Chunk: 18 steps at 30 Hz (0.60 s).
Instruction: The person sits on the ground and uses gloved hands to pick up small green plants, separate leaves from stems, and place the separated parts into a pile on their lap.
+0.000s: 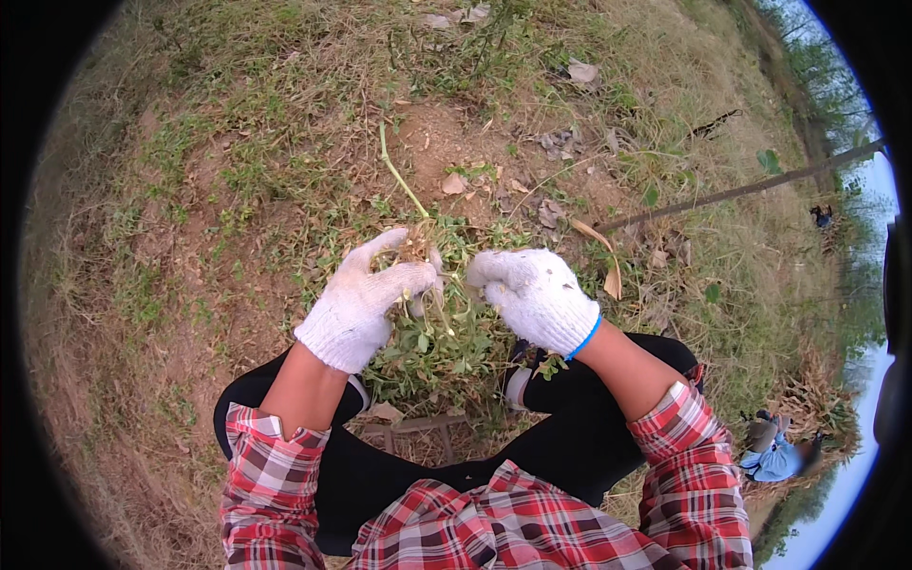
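Head view, plant stems point(417, 249) gripped in left hand point(359, 299), right hand point(540, 294) near

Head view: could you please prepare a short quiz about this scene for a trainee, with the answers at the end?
1. On which hand is a blue cuff edge visible? A) left B) right C) neither
2. True or false: the left hand is holding nothing.
3. Fill in: the wearer's trousers are ____.

Key: 1: B, the right hand. 2: False, it holds plant material. 3: black.
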Tool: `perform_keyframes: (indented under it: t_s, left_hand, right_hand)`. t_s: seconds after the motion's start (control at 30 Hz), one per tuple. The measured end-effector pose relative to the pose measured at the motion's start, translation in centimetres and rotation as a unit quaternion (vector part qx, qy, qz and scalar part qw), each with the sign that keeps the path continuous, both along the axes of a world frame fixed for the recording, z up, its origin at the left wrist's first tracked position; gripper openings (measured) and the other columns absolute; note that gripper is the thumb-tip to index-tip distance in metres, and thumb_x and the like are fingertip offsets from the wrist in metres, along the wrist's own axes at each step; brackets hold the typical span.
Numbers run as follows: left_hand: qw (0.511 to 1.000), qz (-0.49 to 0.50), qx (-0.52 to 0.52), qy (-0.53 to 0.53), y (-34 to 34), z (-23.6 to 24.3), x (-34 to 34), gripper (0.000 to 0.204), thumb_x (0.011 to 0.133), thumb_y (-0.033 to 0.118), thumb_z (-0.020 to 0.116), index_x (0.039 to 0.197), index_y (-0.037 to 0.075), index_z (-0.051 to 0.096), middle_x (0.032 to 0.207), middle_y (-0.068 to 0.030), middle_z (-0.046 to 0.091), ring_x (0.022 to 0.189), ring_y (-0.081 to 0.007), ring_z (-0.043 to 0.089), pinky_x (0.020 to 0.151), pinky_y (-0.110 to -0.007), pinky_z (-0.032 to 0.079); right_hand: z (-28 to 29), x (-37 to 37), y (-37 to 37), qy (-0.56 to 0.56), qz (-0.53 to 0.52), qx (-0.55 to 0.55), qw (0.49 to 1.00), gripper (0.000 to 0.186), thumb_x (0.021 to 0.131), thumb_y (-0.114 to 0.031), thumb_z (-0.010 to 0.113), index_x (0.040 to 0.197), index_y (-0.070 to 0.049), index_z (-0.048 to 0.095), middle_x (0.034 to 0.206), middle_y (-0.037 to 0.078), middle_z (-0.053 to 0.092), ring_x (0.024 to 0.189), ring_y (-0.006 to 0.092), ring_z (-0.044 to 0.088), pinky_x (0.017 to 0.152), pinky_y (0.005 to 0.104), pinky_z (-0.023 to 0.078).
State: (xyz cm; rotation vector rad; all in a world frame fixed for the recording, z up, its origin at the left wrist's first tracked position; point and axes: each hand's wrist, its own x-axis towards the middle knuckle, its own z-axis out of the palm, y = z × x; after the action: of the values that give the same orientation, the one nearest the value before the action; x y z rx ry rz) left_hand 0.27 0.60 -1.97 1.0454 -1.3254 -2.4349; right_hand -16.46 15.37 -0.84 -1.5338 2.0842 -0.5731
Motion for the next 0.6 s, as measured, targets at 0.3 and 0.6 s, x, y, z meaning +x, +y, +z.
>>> perform_keyframes:
  t_s: [0.3,0.6]
  left_hand:
    - [0.992,0.111,0.013,0.060,-2.9,-0.5,0.4,0.027,0.090,0.011,0.067,0.114,0.000,0.060,0.090,-0.0092,0.068,0.077,-0.0183,0.065,0.060,-0.030,0.052]
    - [0.993,0.107,0.019,0.047,-3.0,-0.9,0.3,0.038,0.087,0.009,0.072,0.120,0.000,0.057,0.098,-0.0090,0.070,0.072,-0.0172,0.064,0.062,-0.031,0.053]
  right_hand:
    - [-2.3,-2.2,1.3,0.197,-0.011,-0.139,0.970,0.014,0.089,-0.017,0.062,0.098,-0.008,0.067,0.102,0.013,0.068,0.093,0.0339,0.065,0.078,0.0461,0.053]
    - [-1.7,-1.9,0.5,0.168,0.039,-0.131,0.976,0.020,0.085,-0.008,0.062,0.105,-0.010,0.065,0.101,0.011,0.068,0.093,0.0335,0.066,0.076,0.0448,0.054]
